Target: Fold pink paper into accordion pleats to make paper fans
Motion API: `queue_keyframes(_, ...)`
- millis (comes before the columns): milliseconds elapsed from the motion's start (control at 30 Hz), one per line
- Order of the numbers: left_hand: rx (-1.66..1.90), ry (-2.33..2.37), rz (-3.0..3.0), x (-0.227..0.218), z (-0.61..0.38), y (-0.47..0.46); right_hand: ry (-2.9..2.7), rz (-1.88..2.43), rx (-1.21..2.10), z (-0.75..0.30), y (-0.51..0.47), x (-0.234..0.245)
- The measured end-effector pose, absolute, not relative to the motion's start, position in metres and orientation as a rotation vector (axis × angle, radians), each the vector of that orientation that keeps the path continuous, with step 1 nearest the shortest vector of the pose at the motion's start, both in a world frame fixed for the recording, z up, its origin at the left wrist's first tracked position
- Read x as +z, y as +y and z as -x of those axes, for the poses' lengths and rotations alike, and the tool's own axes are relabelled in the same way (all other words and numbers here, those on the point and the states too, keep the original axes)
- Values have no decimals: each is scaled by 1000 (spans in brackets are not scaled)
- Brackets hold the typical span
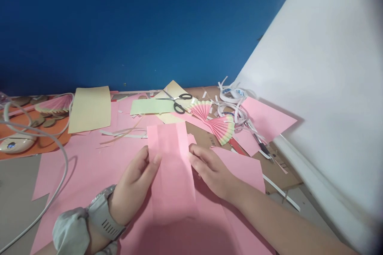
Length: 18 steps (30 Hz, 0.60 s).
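Note:
Between my two hands a strip of pink paper (172, 167) is held up, with a faint lengthwise crease near its left side. My left hand (136, 181) pinches the left edge, its thumb lying on the front face. On the opposite edge, my right hand (211, 169) has its fingers closed on the paper; some fingertips are hidden behind it. Large pink sheets (86, 171) lie beneath. Beyond the strip are black-handled scissors (177, 102), a light green paper strip (149, 106) and a pleated pink fan shape (212, 121) with yellow-green edges.
Yellow paper (90, 109) stands at the back left, near an orange sheet (56, 133) and a glue gun-like white device (16, 143) with a cable (64, 167). White paper scraps (233, 105) and a pen (259, 139) lie right. Blue wall (134, 28) behind.

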<state>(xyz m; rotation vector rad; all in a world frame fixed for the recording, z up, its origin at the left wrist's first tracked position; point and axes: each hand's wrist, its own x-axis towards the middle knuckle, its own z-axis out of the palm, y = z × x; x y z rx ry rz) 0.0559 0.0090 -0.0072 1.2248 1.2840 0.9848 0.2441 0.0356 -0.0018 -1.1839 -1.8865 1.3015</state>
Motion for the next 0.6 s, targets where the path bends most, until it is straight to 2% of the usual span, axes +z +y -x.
queue_keyframes(167, 990, 1277, -1143, -7, -54, 13, -1951, 1207, 1264, -244, 36, -3)
queue_keyframes(267, 1063, 1203, -1152, -8, -58, 11, -1828, 1210, 1392, -245, 39, -7)
queue_keyframes(367, 1316, 1266, -1377, -13, -63, 5, -1677, 1214, 1445, -245, 41, -11)
queue_keyframes(433, 1394, 1396, -1653, -16, -65, -1, -1650, 1253, 1364, -244, 42, -12)
queue_keyframes(600, 961, 1571, -2095, -18, -65, -8, -1698, 1283, 1133, -241, 36, -7)
